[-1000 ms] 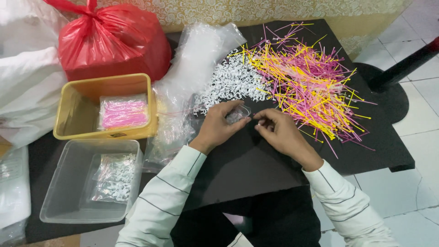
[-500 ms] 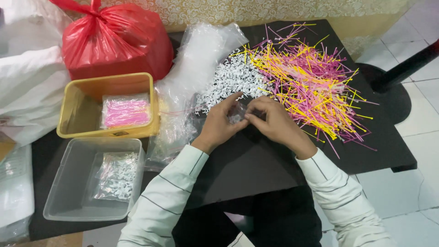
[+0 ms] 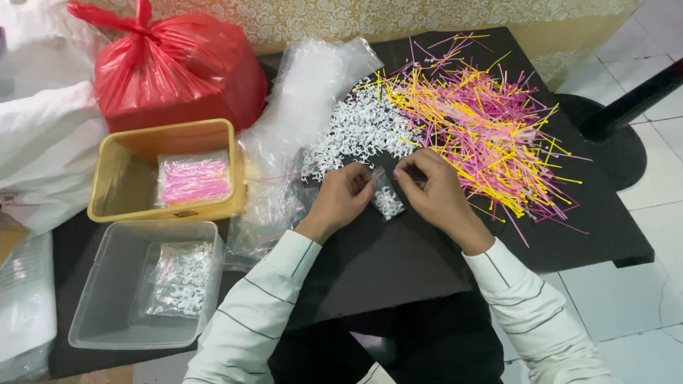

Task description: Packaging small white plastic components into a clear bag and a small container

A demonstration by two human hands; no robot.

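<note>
At table centre, left hand (image 3: 343, 195) and right hand (image 3: 434, 190) pinch a small clear packet (image 3: 388, 201) of white bits between them; filling step. Next likely needs sealing.

Black surface (image 3: 398, 256), matte, evenly lit from above. White tiled floor (image 3: 640, 284) to the right, grey grout lines. Dark round base (image 3: 619, 142) with a black pole (image 3: 633, 103) stands on the floor. Gold patterned cloth (image 3: 398, 18) runs along the far edge.

Small clear packet (image 3: 388, 201) contents too small to tell; left hand (image 3: 343, 199) fingertips hidden; white bag (image 3: 43, 149) cut off.
</note>
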